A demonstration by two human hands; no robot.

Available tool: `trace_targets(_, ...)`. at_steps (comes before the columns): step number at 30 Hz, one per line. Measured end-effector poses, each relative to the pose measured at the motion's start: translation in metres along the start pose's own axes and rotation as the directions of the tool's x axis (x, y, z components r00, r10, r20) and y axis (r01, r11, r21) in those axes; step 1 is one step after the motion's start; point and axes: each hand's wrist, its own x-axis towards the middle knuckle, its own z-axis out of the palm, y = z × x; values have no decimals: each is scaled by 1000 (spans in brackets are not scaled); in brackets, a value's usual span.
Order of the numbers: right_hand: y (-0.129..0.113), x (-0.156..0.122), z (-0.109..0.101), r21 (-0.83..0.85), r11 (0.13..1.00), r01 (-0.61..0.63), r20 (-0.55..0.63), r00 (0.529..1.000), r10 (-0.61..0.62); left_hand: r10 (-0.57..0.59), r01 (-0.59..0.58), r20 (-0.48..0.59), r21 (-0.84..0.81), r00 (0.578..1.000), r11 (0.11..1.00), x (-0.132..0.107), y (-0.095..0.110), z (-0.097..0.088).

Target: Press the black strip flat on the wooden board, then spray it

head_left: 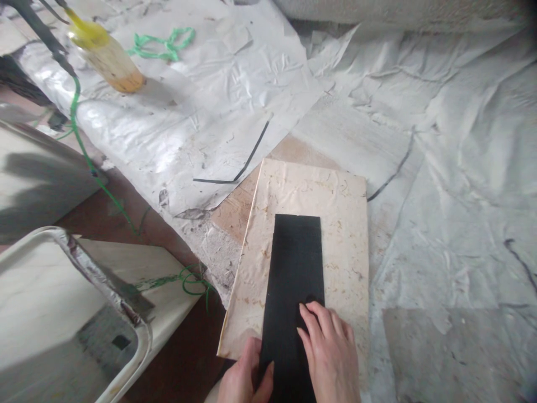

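Left hand (pixel 245 375) gripping the left edge of a black strip (pixel 296 257) (lying over a pale board (pixel 346 240)); right hand (pixel 331 347) touching it, fingers bent, grip unclear.

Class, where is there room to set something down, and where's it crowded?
Room shows on white sheeting between the bottle and the bent black strip, and between the pale board and the far-right dark strip. The board's near end is crowded with left hand, right hand and black sheet.

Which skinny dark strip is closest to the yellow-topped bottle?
The sharply bent strip left of the pale board; the other strips lie right of that board.
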Motion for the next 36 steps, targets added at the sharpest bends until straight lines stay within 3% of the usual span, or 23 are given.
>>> trace_targets(7,9,3,-11,143,989,-28,36,999,23,29,-29,4,53,1000,998,3,-5,4)
trace_targets(14,40,87,-29,192,980,-45,-109,992,66,-3,3,26,17,1000,1000,3,-4,2)
trace_targets(18,45,117,-26,135,991,-7,-89,996,20,-4,5,25,-14,1000,1000,3,-3,1)
trace_targets(25,44,127,-31,83,996,-13,26,1000,11,-14,14,31,-1,999,1000,2,0,-1)
trace_targets(36,49,127,-28,261,961,-91,109,992,64,-40,23,129,133,991,991,2,0,-1)
